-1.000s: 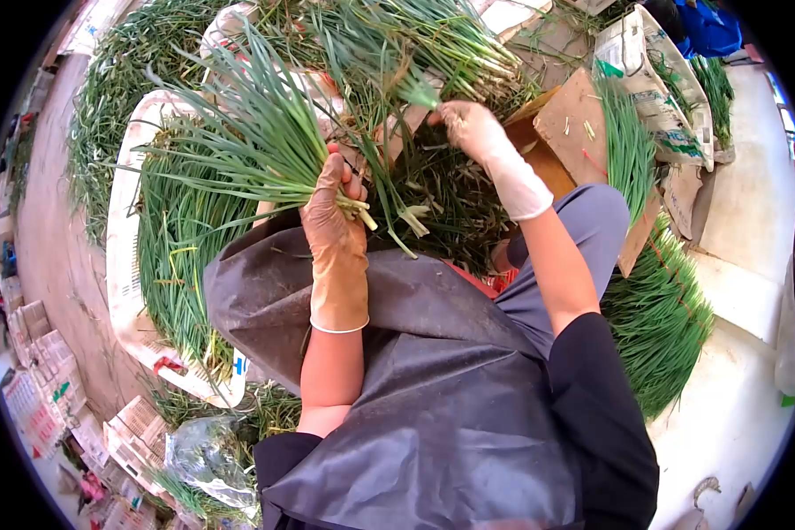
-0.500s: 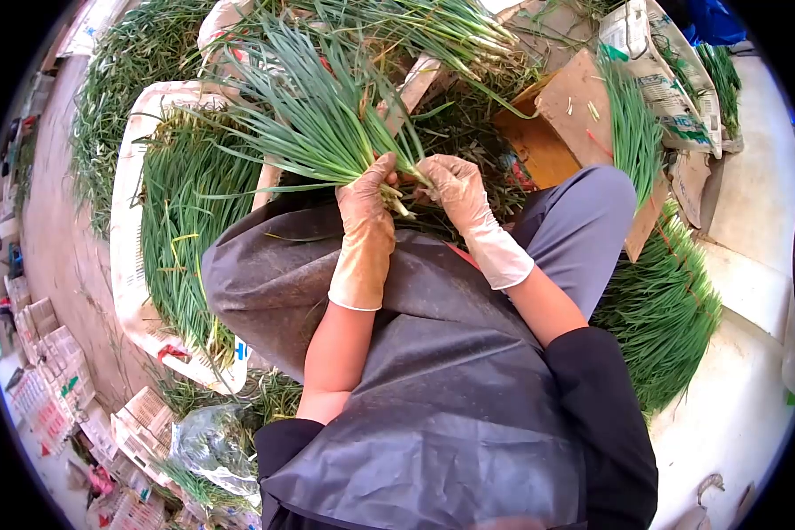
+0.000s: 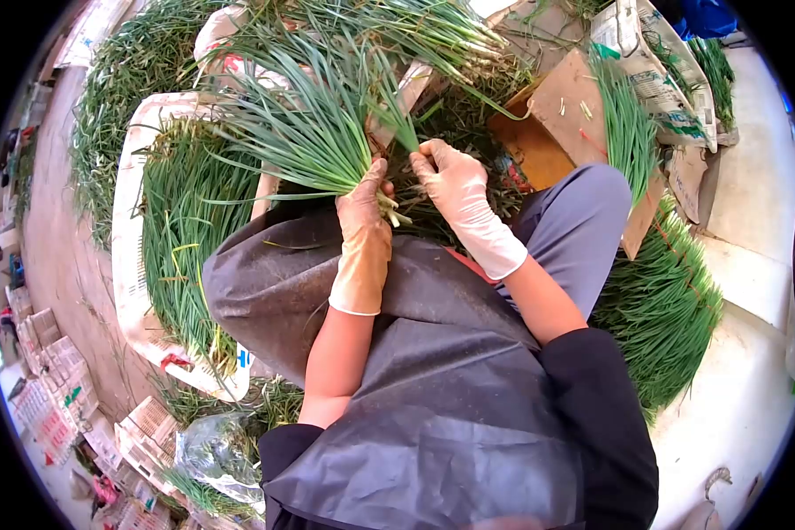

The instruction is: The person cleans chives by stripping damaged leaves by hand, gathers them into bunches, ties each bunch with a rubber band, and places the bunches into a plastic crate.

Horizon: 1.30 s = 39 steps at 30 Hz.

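My left hand [image 3: 364, 212], in a stained glove, is closed round the pale root ends of a bunch of green stalks [image 3: 327, 146], whose leaves fan up and to the left. Just right of it, my right hand [image 3: 446, 177], also gloved, pinches a few loose green stalks [image 3: 401, 128] that point up and left. The two hands are apart, above the dark apron [image 3: 433, 371] over my lap.
A white crate [image 3: 128, 256] full of green stalks stands at the left. Loose stalks with pale ends [image 3: 455, 40] lie ahead. An open cardboard box [image 3: 565, 110] and a large green bundle [image 3: 658, 318] are at the right.
My right hand came down and left to the bunch, then moved slightly up from it with a few stalks. My left hand has shifted a little right with the bunch.
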Tool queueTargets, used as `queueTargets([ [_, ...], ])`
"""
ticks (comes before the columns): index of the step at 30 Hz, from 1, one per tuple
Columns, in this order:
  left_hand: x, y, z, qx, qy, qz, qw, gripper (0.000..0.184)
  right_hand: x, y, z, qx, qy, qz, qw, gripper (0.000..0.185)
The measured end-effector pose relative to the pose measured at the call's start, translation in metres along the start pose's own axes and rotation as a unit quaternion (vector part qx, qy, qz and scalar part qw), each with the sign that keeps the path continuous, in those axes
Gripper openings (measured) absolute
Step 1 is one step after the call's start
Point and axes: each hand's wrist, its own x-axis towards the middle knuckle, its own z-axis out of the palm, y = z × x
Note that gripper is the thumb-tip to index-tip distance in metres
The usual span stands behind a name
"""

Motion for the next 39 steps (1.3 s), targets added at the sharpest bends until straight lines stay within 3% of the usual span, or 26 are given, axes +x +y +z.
queueTargets([
  [1, -0.005, 0.002, 0.003, -0.002, 0.000, 0.003, 1.000, 0.017, 0.001, 0.000, -0.001, -0.119, 0.052, -0.084, 0.988, 0.015],
  [3, -0.017, 0.001, 0.012, -0.016, -0.026, 0.016, 0.999, 0.015, -0.004, 0.003, 0.004, -0.157, 0.095, -0.240, 0.953, 0.013],
  [5, -0.016, -0.002, 0.009, -0.015, -0.056, 0.020, 0.998, 0.015, -0.017, 0.001, 0.009, -0.135, 0.066, -0.265, 0.952, 0.015],
  [7, -0.008, 0.000, 0.002, 0.020, -0.045, -0.024, 0.998, 0.017, -0.022, -0.005, 0.004, 0.078, -0.033, -0.115, 0.990, 0.016],
  [8, -0.007, -0.002, -0.001, 0.003, -0.047, -0.015, 0.999, 0.018, -0.021, -0.005, 0.004, 0.258, -0.094, 0.036, 0.961, 0.016],
  [9, -0.007, -0.002, 0.000, 0.003, -0.046, -0.014, 0.999, 0.018, -0.019, -0.005, 0.004, 0.422, -0.149, 0.187, 0.874, 0.016],
  [10, -0.007, -0.001, 0.001, -0.004, -0.051, -0.014, 0.999, 0.017, -0.014, -0.004, 0.001, 0.409, -0.136, 0.246, 0.868, 0.014],
  [14, -0.011, 0.002, 0.005, 0.014, -0.046, -0.020, 0.999, 0.015, -0.008, -0.009, -0.005, 0.491, -0.144, 0.269, 0.816, 0.010],
  [17, -0.011, 0.001, 0.002, -0.012, -0.068, 0.007, 0.998, 0.015, -0.013, -0.004, 0.001, 0.506, -0.111, 0.246, 0.819, 0.011],
  [19, -0.009, 0.005, 0.000, 0.017, -0.021, -0.019, 0.999, 0.018, -0.014, 0.006, 0.001, 0.495, -0.049, 0.247, 0.832, 0.012],
  [23, -0.002, 0.002, -0.009, -0.003, -0.092, -0.113, 0.989, 0.021, -0.012, 0.020, -0.004, 0.508, -0.069, 0.248, 0.822, 0.018],
  [25, -0.013, -0.009, -0.007, 0.023, -0.074, -0.093, 0.993, 0.019, -0.016, 0.004, 0.000, 0.502, -0.114, 0.254, 0.819, 0.017],
  [26, -0.013, -0.013, -0.009, 0.018, -0.080, -0.092, 0.992, 0.018, -0.022, 0.012, 0.017, 0.501, -0.106, 0.186, 0.839, 0.016],
  [28, -0.019, -0.012, -0.014, 0.015, -0.077, -0.097, 0.992, 0.014, -0.030, 0.005, 0.019, 0.448, -0.098, 0.149, 0.876, 0.014],
  [31, -0.021, -0.006, -0.028, 0.011, -0.136, -0.119, 0.983, 0.017, -0.034, 0.000, 0.015, 0.437, -0.112, 0.127, 0.883, 0.012],
  [33, -0.024, -0.001, -0.030, -0.006, -0.147, -0.129, 0.981, 0.015, -0.038, -0.005, 0.009, 0.241, -0.025, -0.012, 0.970, 0.013],
  [37, -0.036, 0.005, -0.014, -0.027, -0.133, -0.123, 0.983, 0.013, -0.043, -0.015, -0.004, 0.256, 0.036, -0.021, 0.966, 0.014],
  [39, -0.040, 0.007, -0.005, -0.032, -0.050, -0.084, 0.995, 0.014, -0.042, -0.008, -0.008, 0.281, 0.075, 0.012, 0.957, 0.018],
])
